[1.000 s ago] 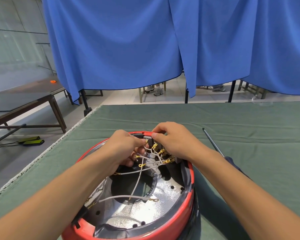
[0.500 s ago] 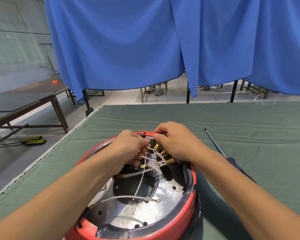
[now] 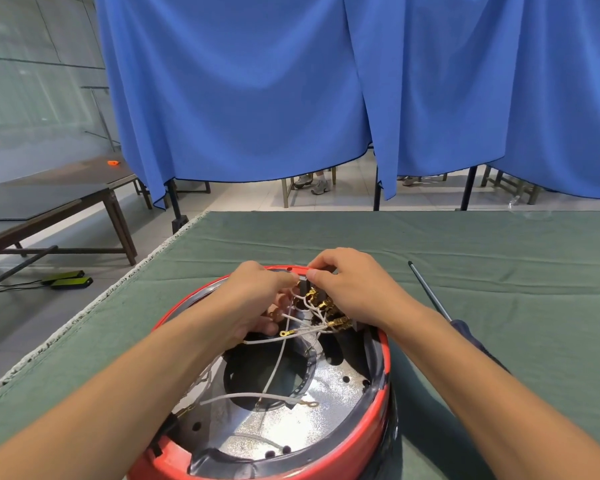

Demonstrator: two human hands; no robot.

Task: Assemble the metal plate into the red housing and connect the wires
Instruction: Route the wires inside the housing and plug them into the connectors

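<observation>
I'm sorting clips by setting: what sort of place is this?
Probably a workshop or recording room: a work table under green cloth, blue curtains screening off seated people, a screwdriver beside the red housing.

A red housing (image 3: pixel 368 441) sits on a green cloth-covered table (image 3: pixel 499 271), with a speckled metal plate (image 3: pixel 291 434) inside it. Both hands meet at the far rim: the left hand (image 3: pixel 257 299) and right hand (image 3: pixel 350 285) pinch a small dark connector block (image 3: pixel 305 285) trailing white wires (image 3: pixel 274 368) with gold terminals. A screwdriver (image 3: pixel 433 299) lies right of the housing.
</observation>
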